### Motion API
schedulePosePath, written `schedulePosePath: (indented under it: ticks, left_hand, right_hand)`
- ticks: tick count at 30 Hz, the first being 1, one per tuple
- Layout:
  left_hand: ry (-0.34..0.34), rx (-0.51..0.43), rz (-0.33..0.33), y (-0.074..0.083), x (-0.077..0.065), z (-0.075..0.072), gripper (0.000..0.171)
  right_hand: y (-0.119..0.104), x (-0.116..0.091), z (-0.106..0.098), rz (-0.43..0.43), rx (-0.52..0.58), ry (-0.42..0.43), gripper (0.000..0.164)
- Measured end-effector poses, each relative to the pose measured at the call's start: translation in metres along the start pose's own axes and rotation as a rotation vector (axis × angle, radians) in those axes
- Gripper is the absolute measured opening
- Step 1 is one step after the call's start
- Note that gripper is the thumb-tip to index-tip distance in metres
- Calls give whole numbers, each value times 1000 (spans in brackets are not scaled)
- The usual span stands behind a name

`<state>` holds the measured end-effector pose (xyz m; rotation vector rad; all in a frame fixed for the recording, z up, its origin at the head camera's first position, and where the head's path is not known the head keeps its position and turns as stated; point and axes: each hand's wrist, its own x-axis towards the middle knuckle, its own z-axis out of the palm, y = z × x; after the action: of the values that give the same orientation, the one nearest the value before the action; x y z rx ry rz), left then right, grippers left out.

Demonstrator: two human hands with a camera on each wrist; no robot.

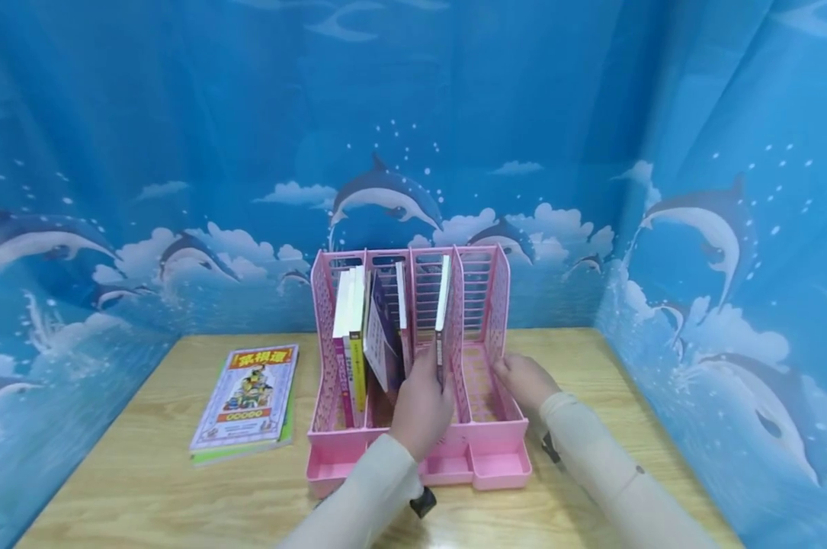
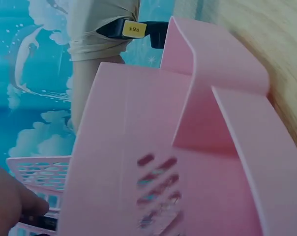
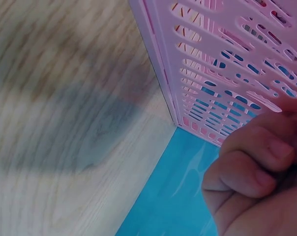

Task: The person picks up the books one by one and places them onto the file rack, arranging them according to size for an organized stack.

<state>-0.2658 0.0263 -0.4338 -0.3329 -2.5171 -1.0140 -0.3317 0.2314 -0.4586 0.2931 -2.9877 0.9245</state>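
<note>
A pink desktop book rack [image 1: 488, 438] with upright dividers and small front trays stands on the table. My left hand [image 1: 423, 408] grips the lower spine of a thin upright book [image 1: 443, 305] in the third compartment from the left. In the left wrist view, the book's dark spine [image 2: 38, 221] shows beneath my fingers. My right hand [image 1: 526, 379] holds the rack's right side wall; in the right wrist view its curled fingers [image 3: 244, 179] are against the slotted wall [image 3: 207, 54]. A yellow-spined book [image 1: 356, 366] stands beside a magenta-spined one at left, and a dark-covered book [image 1: 383, 335] leans in the second compartment.
Left of the rack, a purple-bordered book [image 1: 251, 396] lies flat on a green one [image 1: 242, 454] on the wooden table [image 1: 139, 473]. A blue dolphin-print curtain [image 1: 523, 99] hangs close behind the rack and along both sides of the table.
</note>
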Motion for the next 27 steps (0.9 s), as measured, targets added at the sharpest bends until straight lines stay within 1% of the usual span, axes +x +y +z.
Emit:
schedulePosePath:
  ticks: [3, 5, 6, 9, 10, 13, 15, 16, 17, 19, 22, 23, 25, 27]
  left_hand:
    - [-73, 79, -22, 0, 9, 9, 67]
    - [-123, 103, -14, 1, 13, 12, 74]
    - [-150, 96, -7, 2, 14, 12, 78]
    - [-225, 45, 19, 2, 17, 11, 91]
    - [-262, 0, 22, 2, 17, 11, 94]
    - [-356, -102, 14, 0, 17, 11, 103]
    - [-407, -162, -2, -3, 17, 12, 105]
    - [-415, -181, -9, -4, 18, 13, 104]
    - [-409, -173, -15, -5, 19, 13, 101]
    - [-377, -140, -16, -7, 20, 16, 95]
    - [-313, -78, -37, -10, 23, 19, 85]
    - [-306, -61, -47, -10, 23, 19, 83]
    - [-314, -40, -64, -11, 23, 20, 76]
    - [-335, 3, -70, -12, 22, 20, 68]
  right_hand:
    - [-2, 0, 0, -1, 11, 4, 51]
    - [-2, 1, 0, -2, 14, 5, 52]
    - [-2, 1, -1, 0, 20, 5, 52]
    - [-3, 0, -1, 12, 49, -4, 53]
    - [-2, 0, -1, 16, 57, -7, 53]
    - [-1, -2, 0, 24, 63, -7, 50]
    - [1, -2, 1, 26, 57, -3, 47]
    - [1, -2, 2, 26, 53, 2, 47]
    - [2, -3, 2, 25, 55, 4, 46]
    - [3, -2, 3, 27, 65, 4, 45]
    - [3, -2, 4, 33, 93, 3, 44]
    - [3, -1, 5, 33, 101, 2, 44]
    - [3, -1, 4, 35, 100, 8, 43]
    - [3, -1, 4, 24, 87, 10, 42]
